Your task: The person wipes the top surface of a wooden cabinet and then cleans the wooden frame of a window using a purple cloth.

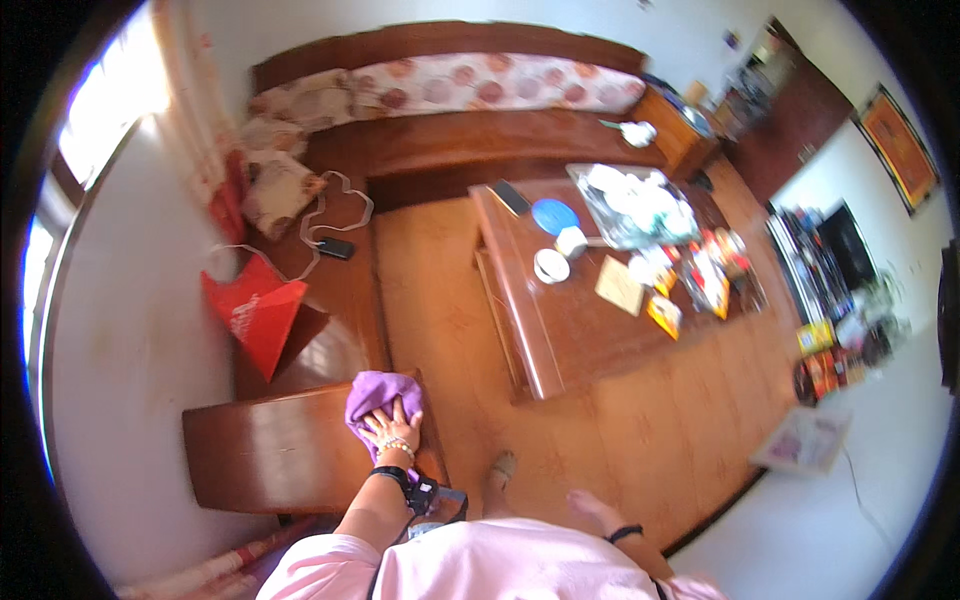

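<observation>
Purple cloth (378,388) lies under and beyond the left hand (393,432), fingers spread flat, unclenched; right hand (592,506) blurred, grip I cannot tell.

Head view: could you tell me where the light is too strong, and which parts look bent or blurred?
In the head view, the window is washed out and the wooden surface shows pale glare; in that view too, the sofa rail bows upward, and the right hand looks slightly blurred.
</observation>
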Tool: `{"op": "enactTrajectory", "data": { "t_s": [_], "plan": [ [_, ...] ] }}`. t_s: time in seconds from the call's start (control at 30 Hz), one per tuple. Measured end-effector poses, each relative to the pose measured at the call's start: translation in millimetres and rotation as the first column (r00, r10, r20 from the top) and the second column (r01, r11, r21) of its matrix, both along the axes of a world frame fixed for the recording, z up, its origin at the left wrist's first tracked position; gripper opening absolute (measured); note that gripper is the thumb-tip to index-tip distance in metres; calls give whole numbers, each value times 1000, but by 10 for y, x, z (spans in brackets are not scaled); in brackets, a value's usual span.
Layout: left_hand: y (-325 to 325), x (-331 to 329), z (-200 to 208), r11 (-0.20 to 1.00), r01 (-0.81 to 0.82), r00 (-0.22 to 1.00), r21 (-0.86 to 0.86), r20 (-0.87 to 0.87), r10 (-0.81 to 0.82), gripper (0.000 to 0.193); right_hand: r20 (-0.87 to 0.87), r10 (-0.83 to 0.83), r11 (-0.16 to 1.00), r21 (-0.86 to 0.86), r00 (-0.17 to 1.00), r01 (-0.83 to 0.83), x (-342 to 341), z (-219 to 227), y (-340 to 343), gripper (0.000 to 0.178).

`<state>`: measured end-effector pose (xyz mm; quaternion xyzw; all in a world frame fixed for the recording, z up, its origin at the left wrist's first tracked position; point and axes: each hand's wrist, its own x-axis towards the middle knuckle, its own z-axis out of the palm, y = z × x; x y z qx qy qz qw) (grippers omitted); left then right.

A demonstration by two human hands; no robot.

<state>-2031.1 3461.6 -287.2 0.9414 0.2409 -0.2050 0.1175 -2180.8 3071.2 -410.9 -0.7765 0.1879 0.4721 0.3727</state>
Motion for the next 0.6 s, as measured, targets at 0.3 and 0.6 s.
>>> {"op": "enactTrajectory", "data": {
  "t_s": [0.3, 0.6],
  "plan": [
    [9, -236, 48, 997, -37, 994, -75, 96, 44, 77, -18, -279, 959, -58, 960, 278, 267, 394, -418, 40],
    [241, -353, -227, 996, -93, 966, -10, 240, 93, 48, 2, -259, 966, -11, 966, 259, 335, 388, -460, 33]
  ]
}}
